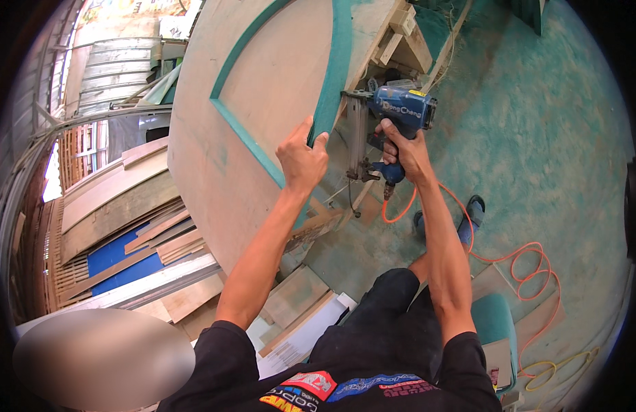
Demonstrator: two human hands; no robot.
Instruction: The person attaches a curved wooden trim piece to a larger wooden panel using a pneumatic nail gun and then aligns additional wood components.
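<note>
My right hand (404,150) is wrapped round the grip of a blue nail gun (404,104), whose metal magazine (357,134) points back toward me. Its nose is at the outer edge of a curved green wooden strip (333,65); whether it touches cannot be made out. An orange air hose (398,218) runs from the foot of the gun's grip. My left hand (303,156) is closed round the near end of the curved strip. This strip belongs to a green frame with a straight piece (248,140), lying on a large pale board (201,158).
Stacked planks and boards (118,185) lean at the left. Offcuts (290,299) lie by my legs. The orange hose loops (531,264) over the green-dusted floor (538,137) near a green chair (493,319). Wooden blocks (402,44) sit beyond the board's right edge.
</note>
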